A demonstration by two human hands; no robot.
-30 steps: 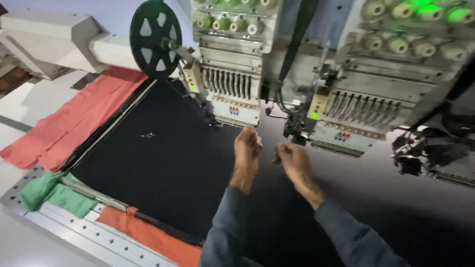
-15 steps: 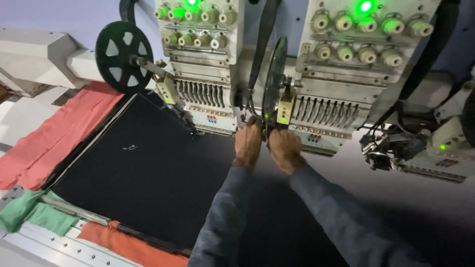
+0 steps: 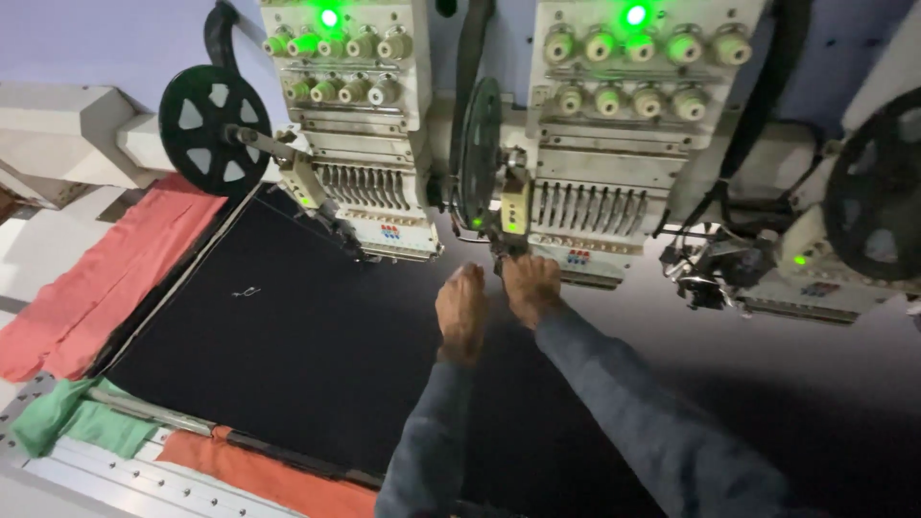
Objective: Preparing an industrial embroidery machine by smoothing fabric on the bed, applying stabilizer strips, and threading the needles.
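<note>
Both arms, in grey-blue sleeves, stretch out over the black fabric that lies flat across the tabletop. The left hand hovers just above the cloth, palm down, fingers drawn loosely together with nothing between them. The right hand sits just beside it, a little farther off, its fingertips up under the needle area of the embroidery head on the right; from here I cannot tell whether they pinch a thread or only touch the metal.

A second embroidery head stands to the left, both showing green lamps on top. A dark spoked wheel juts out on the far left. Along the left edge of the black fabric lies red cloth, with a green cloth and an orange cloth at the near edge beside a metal frame rail.
</note>
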